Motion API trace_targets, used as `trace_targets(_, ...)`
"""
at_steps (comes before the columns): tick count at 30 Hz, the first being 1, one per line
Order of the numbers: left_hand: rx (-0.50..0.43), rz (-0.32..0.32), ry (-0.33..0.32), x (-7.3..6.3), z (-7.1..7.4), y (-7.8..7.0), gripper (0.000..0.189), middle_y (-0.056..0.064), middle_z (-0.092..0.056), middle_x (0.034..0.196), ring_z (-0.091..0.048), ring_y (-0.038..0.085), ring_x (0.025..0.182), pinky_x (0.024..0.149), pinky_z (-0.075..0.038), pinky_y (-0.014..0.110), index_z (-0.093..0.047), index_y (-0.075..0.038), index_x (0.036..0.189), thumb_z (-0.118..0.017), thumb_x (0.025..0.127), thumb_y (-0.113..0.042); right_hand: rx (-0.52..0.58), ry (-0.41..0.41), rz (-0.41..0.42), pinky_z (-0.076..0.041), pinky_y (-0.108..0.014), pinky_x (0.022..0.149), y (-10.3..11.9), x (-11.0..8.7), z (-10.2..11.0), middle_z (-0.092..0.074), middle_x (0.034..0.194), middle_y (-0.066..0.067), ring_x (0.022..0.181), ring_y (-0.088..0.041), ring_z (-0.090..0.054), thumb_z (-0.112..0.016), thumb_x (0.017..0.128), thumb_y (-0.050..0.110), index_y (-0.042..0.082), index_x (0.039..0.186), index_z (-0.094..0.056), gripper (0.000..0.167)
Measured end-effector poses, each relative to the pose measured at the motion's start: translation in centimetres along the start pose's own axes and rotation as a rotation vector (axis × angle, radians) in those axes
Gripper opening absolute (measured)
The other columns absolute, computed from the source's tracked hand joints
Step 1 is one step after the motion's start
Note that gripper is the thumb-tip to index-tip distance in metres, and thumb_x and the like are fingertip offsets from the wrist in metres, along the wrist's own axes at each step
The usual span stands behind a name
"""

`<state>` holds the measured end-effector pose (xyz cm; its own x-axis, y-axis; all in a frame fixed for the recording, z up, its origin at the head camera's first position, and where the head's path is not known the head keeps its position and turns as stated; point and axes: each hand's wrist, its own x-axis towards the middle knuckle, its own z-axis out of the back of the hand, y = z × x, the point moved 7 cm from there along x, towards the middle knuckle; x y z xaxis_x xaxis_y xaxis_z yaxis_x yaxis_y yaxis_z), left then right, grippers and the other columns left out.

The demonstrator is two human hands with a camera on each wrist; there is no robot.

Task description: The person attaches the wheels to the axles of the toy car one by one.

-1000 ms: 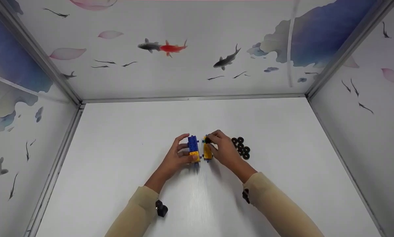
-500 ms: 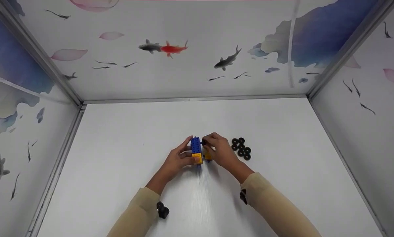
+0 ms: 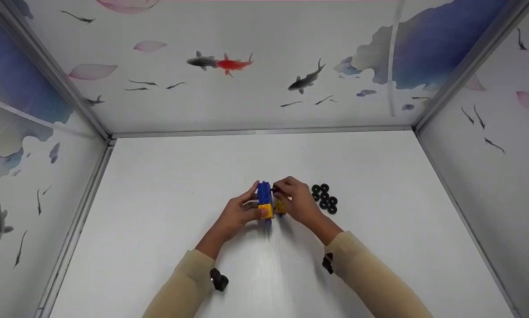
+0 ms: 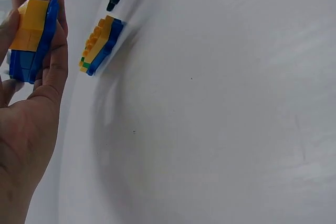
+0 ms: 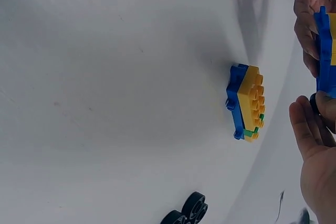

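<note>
Fingers and thumb of my left hand (image 3: 234, 217) grip a toy car body (image 3: 263, 192) of building blocks with a blue base, held up off the table. In the left wrist view its yellow block end (image 4: 32, 22) shows by the thumb. My right hand (image 3: 304, 204) pinches a small black wheel (image 5: 314, 103) at the car's right side, where a peg sticks out. Fingers hide most of that wheel. A second car body (image 5: 248, 100), yellow studded blocks on a blue base with some green, lies on the table, partly behind the right hand in the head view.
Several black wheels (image 3: 324, 198) lie in a cluster to the right of my right hand, and a few show at the bottom of the right wrist view (image 5: 193, 208). The white table (image 3: 167, 176) is walled in by printed panels (image 3: 264, 101) on three sides.
My left hand has carried the car body to the right, toward the right hand. The right hand has brought the wheel slightly left, up to the car's side. The last half second shows little motion.
</note>
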<state>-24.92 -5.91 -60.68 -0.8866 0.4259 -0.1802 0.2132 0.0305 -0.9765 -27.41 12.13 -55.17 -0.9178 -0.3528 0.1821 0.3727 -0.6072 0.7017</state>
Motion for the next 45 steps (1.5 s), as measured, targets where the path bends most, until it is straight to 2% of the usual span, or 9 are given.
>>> trace_targets(8, -0.003, -0.008, 0.020, 0.2, -0.5, 0.1, 0.100, 0.018, -0.049, 0.164, -0.063, 0.028, 0.144, 0.112, -0.060, 0.035, -0.021, -0.026, 0.178, -0.085, 0.100, -0.029, -0.022, -0.014, 0.016, -0.064, -0.042, 0.105, 0.1, -0.2, 0.2, -0.072, 0.125, -0.014, 0.119, -0.029, -0.074, -0.072, 0.107, 0.005, 0.002, 0.137, -0.077, 0.031)
trace_targets(15, 0.035, -0.006, 0.026, 0.3, -0.5, 0.1, 0.102, 0.017, -0.051, 0.162, -0.065, 0.027, 0.139, 0.111, -0.061, 0.034, -0.022, -0.027, 0.177, -0.087, 0.098, -0.033, -0.060, -0.022, 0.062, -0.065, -0.042, 0.104, 0.6, -0.3, 0.3, -0.071, 0.123, -0.014, 0.116, -0.029, -0.073, -0.073, 0.106, 0.004, 0.000, 0.135, -0.077, 0.030)
trace_targets(22, 0.043, -0.044, 0.043, 0.2, -0.4, -0.1, 0.098, 0.017, -0.052, 0.164, -0.065, 0.027, 0.135, 0.105, -0.062, 0.032, -0.023, -0.026, 0.177, -0.083, 0.100, -0.021, -0.069, -0.014, 0.123, -0.065, -0.043, 0.101, 1.0, -0.2, 0.2, -0.070, 0.122, -0.016, 0.114, -0.031, -0.073, -0.072, 0.106, 0.003, -0.001, 0.136, -0.076, 0.031)
trace_targets(28, 0.053, -0.030, 0.037, 0.2, -0.5, 0.0, 0.099, 0.017, -0.053, 0.162, -0.066, 0.028, 0.138, 0.108, -0.062, 0.034, -0.025, -0.031, 0.177, -0.086, 0.099, -0.026, -0.067, 0.028, 0.077, -0.065, -0.041, 0.103, 0.5, -0.2, 0.1, -0.070, 0.126, -0.015, 0.116, -0.029, -0.074, -0.072, 0.107, 0.005, 0.001, 0.138, -0.076, 0.032)
trace_targets(32, 0.050, -0.025, 0.035, 0.3, -0.6, 0.0, 0.101, 0.017, -0.053, 0.160, -0.066, 0.030, 0.140, 0.111, -0.061, 0.038, -0.026, -0.031, 0.177, -0.088, 0.098, -0.029, -0.038, 0.066, 0.030, -0.065, -0.040, 0.103, 0.0, -0.3, 0.1, -0.067, 0.132, -0.015, 0.121, -0.030, -0.075, -0.072, 0.107, 0.007, 0.004, 0.143, -0.073, 0.036)
trace_targets(34, 0.053, -0.015, 0.024, 0.3, -0.6, 0.0, 0.100, 0.016, -0.053, 0.160, -0.066, 0.030, 0.140, 0.111, -0.061, 0.039, -0.028, -0.035, 0.176, -0.089, 0.097, -0.031, -0.033, 0.081, 0.015, -0.066, -0.040, 0.102, -0.3, -0.5, 0.2, -0.067, 0.135, -0.015, 0.123, -0.031, -0.075, -0.072, 0.107, 0.008, 0.006, 0.147, -0.070, 0.040)
trace_targets(39, 0.049, 0.008, -0.011, 0.4, -0.4, 0.1, 0.100, 0.015, -0.052, 0.163, -0.067, 0.030, 0.140, 0.108, -0.063, 0.041, -0.028, -0.037, 0.176, -0.089, 0.096, -0.031, -0.082, 0.077, -0.004, -0.066, -0.045, 0.100, -1.3, -1.3, 1.0, -0.068, 0.137, -0.015, 0.121, -0.033, -0.072, -0.076, 0.106, 0.013, 0.008, 0.150, -0.069, 0.045)
trace_targets(42, 0.037, 0.020, -0.029, 0.2, -0.2, 0.2, 0.101, 0.016, -0.051, 0.164, -0.068, 0.030, 0.137, 0.104, -0.066, 0.042, -0.028, -0.038, 0.176, -0.089, 0.096, -0.028, -0.131, 0.068, -0.030, -0.065, -0.049, 0.100, -2.1, -1.7, 1.6, -0.070, 0.134, -0.014, 0.119, -0.033, -0.072, -0.079, 0.104, 0.016, 0.006, 0.144, -0.073, 0.042)
trace_targets(45, 0.028, 0.030, -0.043, 0.1, 0.1, 0.3, 0.101, 0.015, -0.050, 0.164, -0.070, 0.030, 0.134, 0.100, -0.067, 0.043, -0.028, -0.045, 0.174, -0.089, 0.096, -0.024, -0.185, 0.067, -0.061, -0.063, -0.052, 0.105, -2.9, -2.1, 2.3, -0.071, 0.132, -0.012, 0.121, -0.033, -0.071, -0.081, 0.103, 0.020, 0.006, 0.138, -0.076, 0.038)
